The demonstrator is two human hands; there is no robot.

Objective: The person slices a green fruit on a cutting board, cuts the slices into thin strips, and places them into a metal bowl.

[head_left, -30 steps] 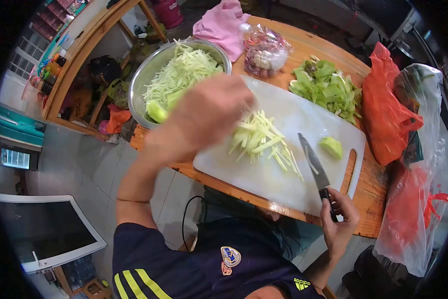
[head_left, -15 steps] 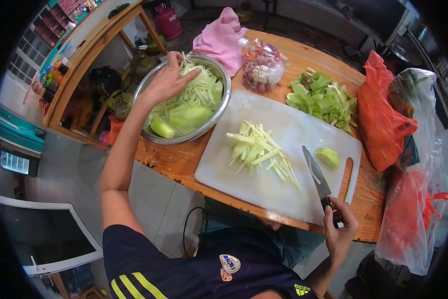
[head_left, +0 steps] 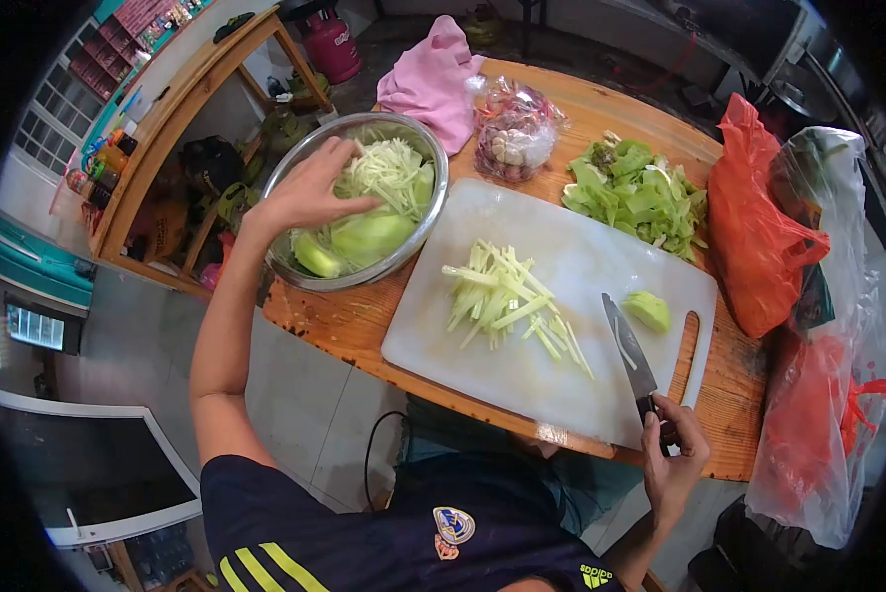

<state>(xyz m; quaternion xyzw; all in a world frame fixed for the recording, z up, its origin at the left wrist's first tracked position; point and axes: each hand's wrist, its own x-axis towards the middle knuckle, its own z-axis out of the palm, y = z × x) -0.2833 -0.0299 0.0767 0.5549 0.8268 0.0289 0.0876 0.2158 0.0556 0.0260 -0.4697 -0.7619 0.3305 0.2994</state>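
Knife (head_left: pixel 628 347) sits in the right hand (head_left: pixel 672 464), fingers wrapped tight round the black handle at the near right edge of the white cutting board (head_left: pixel 571 247), blade flat on it, pointing far. 1 green end piece (head_left: pixel 648 311) lies just beside the blade; cut strips (head_left: pixel 502 296) are piled to its left. Left hand (head_left: pixel 310 192) is spread loose inside the metal bowl (head_left: pixel 441 197), far left, over shreds (head_left: pixel 394 168) and peeled chunks (head_left: pixel 369 237), clasping nothing. Peelings (head_left: pixel 635 192) lie beyond the board.
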